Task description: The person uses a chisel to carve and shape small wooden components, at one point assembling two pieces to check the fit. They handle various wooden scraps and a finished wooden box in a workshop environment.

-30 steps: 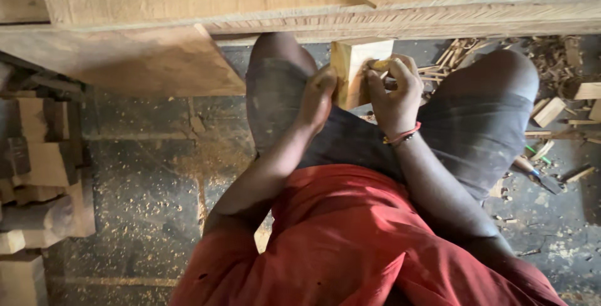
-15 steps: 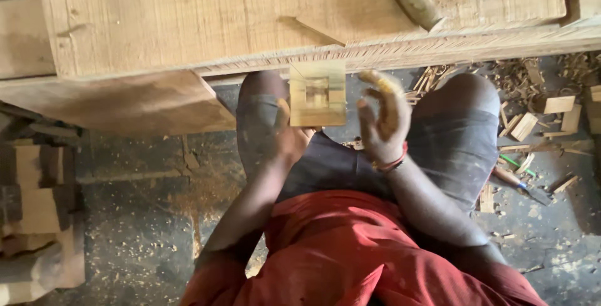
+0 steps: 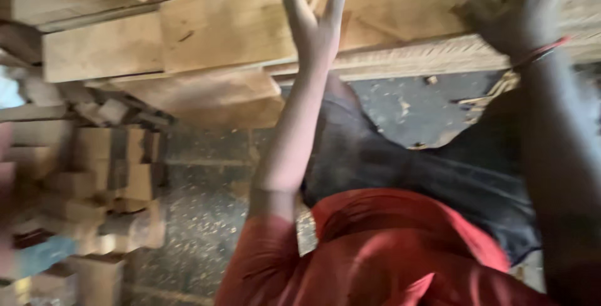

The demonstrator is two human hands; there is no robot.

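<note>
Wide wooden bench (image 3: 206, 43) spans the top. Stacked wood blocks (image 3: 94, 181) sit on the floor, left. Left hand (image 3: 313, 21) raised over the bench, fingers spread, holding nothing visible. Right hand (image 3: 510, 8) on the bench, blurred; grip unclear.

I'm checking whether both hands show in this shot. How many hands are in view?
2. The left hand is raised, fingers spread, against the wooden planks. The right hand is blurred at the top right, also on the wood. Whether either holds anything is unclear.
</note>
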